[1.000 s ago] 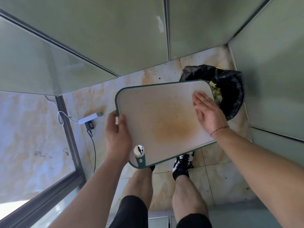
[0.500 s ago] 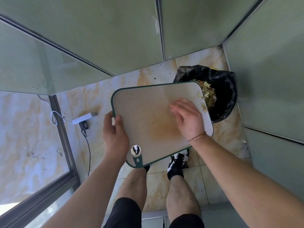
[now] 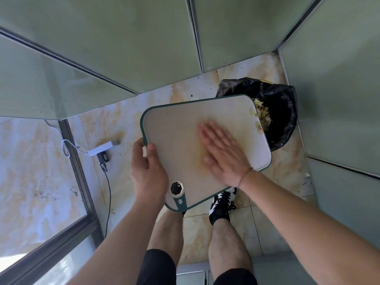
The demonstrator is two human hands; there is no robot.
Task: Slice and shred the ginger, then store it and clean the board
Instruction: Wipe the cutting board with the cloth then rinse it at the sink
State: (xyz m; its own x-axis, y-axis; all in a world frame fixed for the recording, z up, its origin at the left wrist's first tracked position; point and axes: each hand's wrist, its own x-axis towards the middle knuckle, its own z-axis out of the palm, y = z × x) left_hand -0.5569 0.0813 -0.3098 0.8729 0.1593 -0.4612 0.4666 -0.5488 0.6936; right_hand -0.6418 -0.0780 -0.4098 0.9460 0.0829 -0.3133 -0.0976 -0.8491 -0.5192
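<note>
Right hand (image 3: 221, 152) back toward board (image 3: 174, 128) middle

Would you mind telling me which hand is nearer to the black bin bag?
Right. The right hand lies flat on the cutting board, towards the end over the bin bag. The left hand grips the board's opposite edge, farther away.

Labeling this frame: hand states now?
Left hand: grips the board edge.
Right hand: open, flat on the board.

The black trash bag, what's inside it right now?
Inside the black trash bag lies a pile of pale yellowish scraps. The cutting board overhangs the bag's near side, so whatever lies beneath that edge is hidden.
</note>
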